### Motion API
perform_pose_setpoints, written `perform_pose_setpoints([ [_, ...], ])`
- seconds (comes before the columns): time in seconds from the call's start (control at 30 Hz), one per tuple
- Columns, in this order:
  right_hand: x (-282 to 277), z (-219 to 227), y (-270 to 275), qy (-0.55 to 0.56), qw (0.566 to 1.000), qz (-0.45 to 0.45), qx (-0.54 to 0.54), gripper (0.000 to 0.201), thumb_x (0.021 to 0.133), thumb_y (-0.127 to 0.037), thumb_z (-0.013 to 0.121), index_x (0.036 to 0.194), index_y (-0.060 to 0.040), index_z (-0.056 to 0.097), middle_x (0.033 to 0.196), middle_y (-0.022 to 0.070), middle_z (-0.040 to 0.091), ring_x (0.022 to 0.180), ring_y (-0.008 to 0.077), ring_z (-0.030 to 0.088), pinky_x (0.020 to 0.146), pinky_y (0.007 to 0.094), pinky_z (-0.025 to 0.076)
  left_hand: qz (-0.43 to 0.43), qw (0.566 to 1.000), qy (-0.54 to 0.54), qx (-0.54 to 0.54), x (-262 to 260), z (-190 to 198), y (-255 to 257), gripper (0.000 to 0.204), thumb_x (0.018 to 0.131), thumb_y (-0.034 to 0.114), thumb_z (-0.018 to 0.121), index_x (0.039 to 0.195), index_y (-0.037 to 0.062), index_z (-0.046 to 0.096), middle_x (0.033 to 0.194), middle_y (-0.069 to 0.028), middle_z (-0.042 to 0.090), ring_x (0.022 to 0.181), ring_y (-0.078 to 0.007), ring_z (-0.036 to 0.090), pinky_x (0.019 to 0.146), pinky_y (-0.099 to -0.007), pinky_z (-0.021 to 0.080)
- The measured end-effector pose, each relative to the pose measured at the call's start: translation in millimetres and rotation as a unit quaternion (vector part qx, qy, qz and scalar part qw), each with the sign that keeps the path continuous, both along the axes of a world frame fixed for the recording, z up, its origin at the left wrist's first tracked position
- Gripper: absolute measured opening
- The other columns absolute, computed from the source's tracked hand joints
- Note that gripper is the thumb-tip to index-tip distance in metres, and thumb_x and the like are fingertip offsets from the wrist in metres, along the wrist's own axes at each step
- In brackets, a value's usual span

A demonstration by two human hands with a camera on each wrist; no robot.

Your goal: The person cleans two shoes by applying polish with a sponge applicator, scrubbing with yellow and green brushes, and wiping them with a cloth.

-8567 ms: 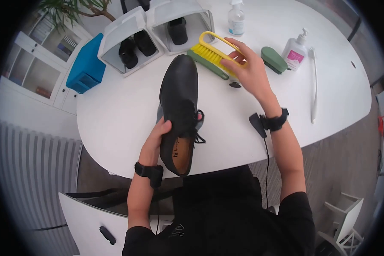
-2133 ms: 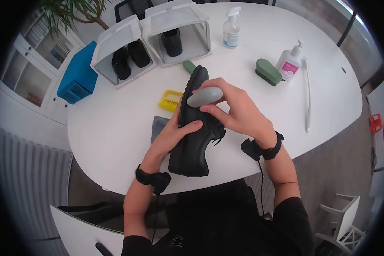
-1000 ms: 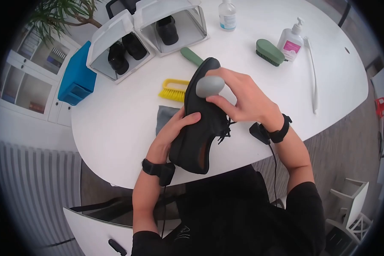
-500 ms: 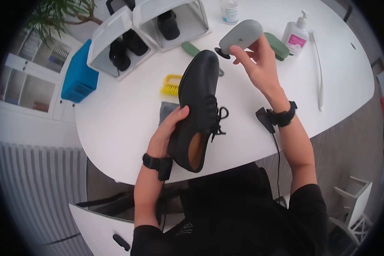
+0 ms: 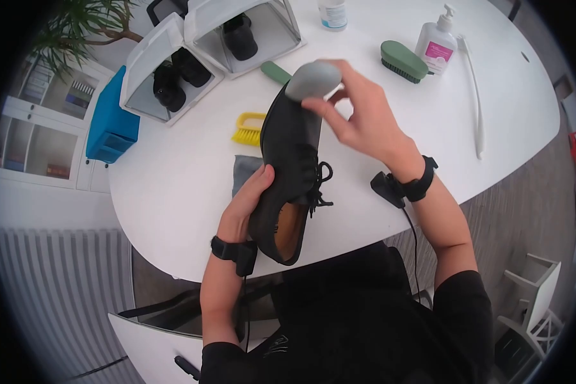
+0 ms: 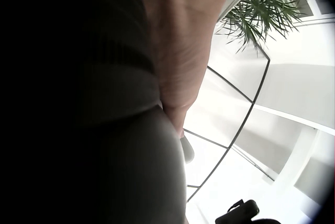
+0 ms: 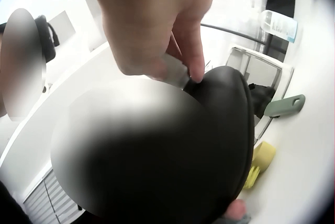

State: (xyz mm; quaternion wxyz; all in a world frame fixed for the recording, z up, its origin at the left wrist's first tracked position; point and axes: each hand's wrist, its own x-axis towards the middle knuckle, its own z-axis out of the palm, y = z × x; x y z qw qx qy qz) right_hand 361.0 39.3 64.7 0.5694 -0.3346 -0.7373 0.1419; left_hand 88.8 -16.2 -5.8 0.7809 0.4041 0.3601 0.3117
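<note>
A black lace-up shoe (image 5: 285, 160) is held up over the table's near side, toe pointing away and opening toward the body. My left hand (image 5: 244, 200) grips its outer side, thumb along the upper. Between the fingers and thumb of my right hand (image 5: 371, 121) is a smooth grey rounded handheld shoe polisher (image 5: 313, 80), right at the toe; its black head is hidden behind the body. In the right wrist view the fingertips come down over the dark toe (image 7: 225, 109). The left wrist view shows mostly the left palm (image 6: 180, 41) and a blurred dark surface.
Left of the shoe lie a yellow brush (image 5: 248, 130) and a grey cloth (image 5: 244, 171). A green brush handle (image 5: 275, 72) pokes out behind the toe. Farther off are two shoe boxes (image 5: 206, 70), a blue case (image 5: 112, 121), a green brush (image 5: 403, 62), a pump bottle (image 5: 436, 43) and a white stick (image 5: 473, 96).
The yellow brush has left my right hand for the table, and the grey polisher has been taken up. Lifted off the shoe half a second ago, it is back at the toe now.
</note>
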Motion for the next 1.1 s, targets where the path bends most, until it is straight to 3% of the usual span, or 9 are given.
perform_pose_setpoints([
  [0.27, 26.3, -20.0, 46.6, 0.076, 0.983, -0.113, -0.120, 0.042, 0.095, -0.018, 0.079, 0.125, 0.0033, 0.058, 0.100, 0.0186, 0.075, 0.089, 0.0303, 0.076, 0.074, 0.0354, 0.062, -0.030, 0.996, -0.079, -0.006, 20.1, 45.9, -6.1, 0.093, 0.105, 0.070, 0.045, 0.160, -0.0038, 0.034, 0.153, -0.0284, 0.053, 0.111, -0.0313, 0.070, 0.092, -0.0416, 0.060],
  [0.37, 10.0, -1.0, 13.3, 0.186, 0.977, 0.037, -0.100, 0.044, 0.094, -0.018, 0.080, 0.125, 0.0030, 0.058, 0.104, 0.0190, 0.076, 0.090, 0.0298, 0.077, 0.075, 0.0370, 0.062, -0.013, 0.993, -0.109, -0.047, 16.0, 35.9, -7.3, 0.091, 0.106, 0.070, 0.041, 0.162, -0.0012, 0.033, 0.156, -0.0267, 0.051, 0.117, -0.0338, 0.068, 0.093, -0.0428, 0.059],
  [0.5, -10.8, 0.0, -16.2, 0.049, 0.979, 0.133, -0.146, 0.044, 0.096, -0.018, 0.079, 0.129, 0.0000, 0.056, 0.106, 0.0165, 0.076, 0.090, 0.0292, 0.077, 0.076, 0.0380, 0.062, -0.029, 0.987, -0.153, -0.032, 21.1, 41.9, -3.2, 0.090, 0.106, 0.072, 0.037, 0.165, 0.0042, 0.031, 0.160, -0.0223, 0.048, 0.122, -0.0340, 0.066, 0.093, -0.0447, 0.060],
  [0.67, -8.3, 2.3, -7.5, 0.005, 0.991, 0.062, -0.122, 0.043, 0.095, -0.014, 0.080, 0.129, -0.0003, 0.056, 0.109, 0.0147, 0.075, 0.093, 0.0280, 0.079, 0.082, 0.0346, 0.061, -0.025, 0.988, -0.139, -0.064, 14.8, 29.8, -9.5, 0.094, 0.103, 0.077, 0.037, 0.165, 0.0058, 0.031, 0.161, -0.0198, 0.046, 0.120, -0.0321, 0.067, 0.088, -0.0428, 0.062],
  [0.73, -3.5, -2.7, 9.9, 0.049, 0.998, -0.021, -0.018, 0.041, 0.095, -0.016, 0.078, 0.127, -0.0020, 0.057, 0.104, 0.0195, 0.073, 0.084, 0.0335, 0.074, 0.076, 0.0392, 0.061, -0.033, 0.983, -0.155, -0.090, 19.9, 28.6, -9.9, 0.095, 0.103, 0.077, 0.038, 0.165, 0.0053, 0.031, 0.161, -0.0194, 0.046, 0.118, -0.0315, 0.067, 0.086, -0.0420, 0.063],
  [0.87, 25.0, -10.6, 38.5, 0.044, 0.989, -0.098, -0.106, 0.039, 0.098, -0.018, 0.076, 0.126, 0.0021, 0.057, 0.103, 0.0206, 0.075, 0.083, 0.0327, 0.075, 0.075, 0.0368, 0.062, -0.049, 0.987, -0.147, -0.039, 25.5, 37.6, -13.5, 0.096, 0.102, 0.076, 0.040, 0.164, 0.0042, 0.032, 0.159, -0.0199, 0.048, 0.114, -0.0309, 0.068, 0.085, -0.0417, 0.063],
  [0.97, 23.2, -2.6, 24.1, 0.114, 0.984, -0.075, -0.111, 0.040, 0.097, -0.017, 0.077, 0.126, 0.0031, 0.058, 0.102, 0.0184, 0.076, 0.085, 0.0290, 0.077, 0.076, 0.0354, 0.062, -0.038, 0.985, -0.166, -0.029, 29.3, 37.8, -6.5, 0.095, 0.103, 0.076, 0.039, 0.164, 0.0042, 0.032, 0.158, -0.0202, 0.049, 0.114, -0.0318, 0.068, 0.085, -0.0418, 0.063],
  [1.03, 11.5, 7.3, 2.2, 0.163, 0.975, 0.084, -0.125, 0.042, 0.096, -0.018, 0.079, 0.127, 0.0020, 0.058, 0.103, 0.0153, 0.077, 0.087, 0.0249, 0.078, 0.079, 0.0343, 0.062, -0.016, 0.984, -0.171, -0.037, 30.2, 38.4, -7.7, 0.095, 0.103, 0.076, 0.038, 0.164, 0.0047, 0.032, 0.158, -0.0204, 0.049, 0.115, -0.0324, 0.068, 0.086, -0.0418, 0.063],
  [1.1, -1.8, 7.0, -12.2, 0.114, 0.984, 0.075, -0.115, 0.043, 0.095, -0.017, 0.079, 0.128, 0.0005, 0.057, 0.102, 0.0148, 0.077, 0.087, 0.0251, 0.077, 0.082, 0.0335, 0.060, 0.004, 0.990, -0.135, -0.024, 32.7, 43.2, -6.8, 0.093, 0.104, 0.077, 0.036, 0.164, 0.0060, 0.033, 0.157, -0.0201, 0.050, 0.118, -0.0340, 0.067, 0.087, -0.0420, 0.063],
])
